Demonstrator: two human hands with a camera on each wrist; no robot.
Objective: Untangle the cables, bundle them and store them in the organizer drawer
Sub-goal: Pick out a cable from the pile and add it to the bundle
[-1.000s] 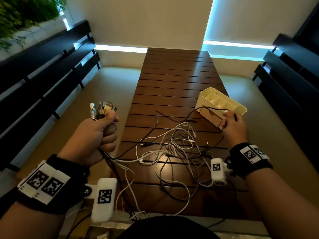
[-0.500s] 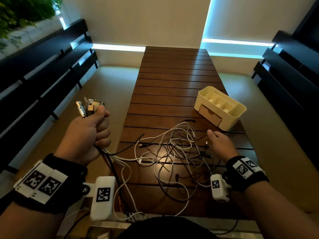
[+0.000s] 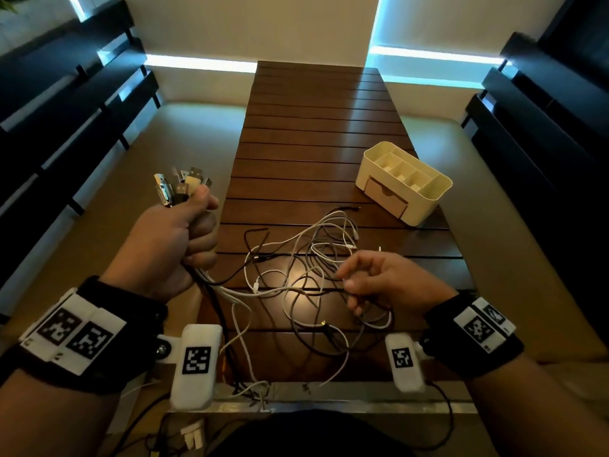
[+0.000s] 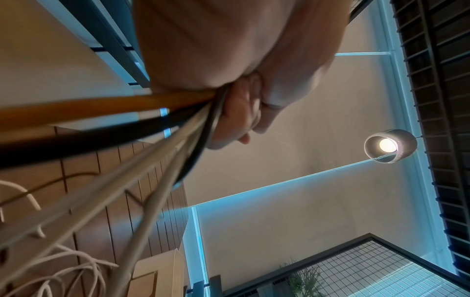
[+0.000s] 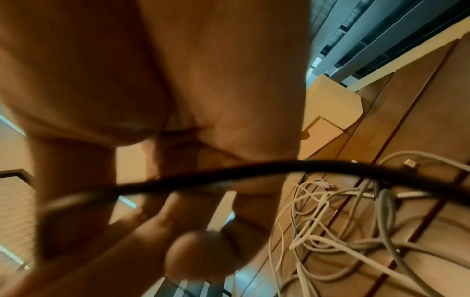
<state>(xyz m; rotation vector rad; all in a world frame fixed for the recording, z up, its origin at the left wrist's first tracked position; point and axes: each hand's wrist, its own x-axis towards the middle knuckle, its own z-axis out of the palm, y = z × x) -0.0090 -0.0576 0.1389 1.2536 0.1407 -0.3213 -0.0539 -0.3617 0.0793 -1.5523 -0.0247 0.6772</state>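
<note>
Nearest me, my left hand [image 3: 171, 245] is clenched around a fistful of cable ends [image 3: 179, 186], the plugs fanning out above the thumb; I can't count them exactly, several at least, and the cords run down from the fist to the surface [image 3: 313, 133]. My right hand [image 3: 379, 285] sits just beside the heap, its fingers [image 3: 349, 285] curled and pinching a dark cable [image 5: 229, 174] lifted out of the heap. Between the hands lies the tangle [image 3: 306, 268], white, grey and black strands looped over each other, too knotted to count. Farther out on the right stands one cream organizer [image 3: 428, 199], its single drawer [image 3: 385, 197] facing me; whether it's slid out at all, I can't tell. My read: ends are gathered, but untangling is barely begun, nothing is bundled and nothing stored.
</note>
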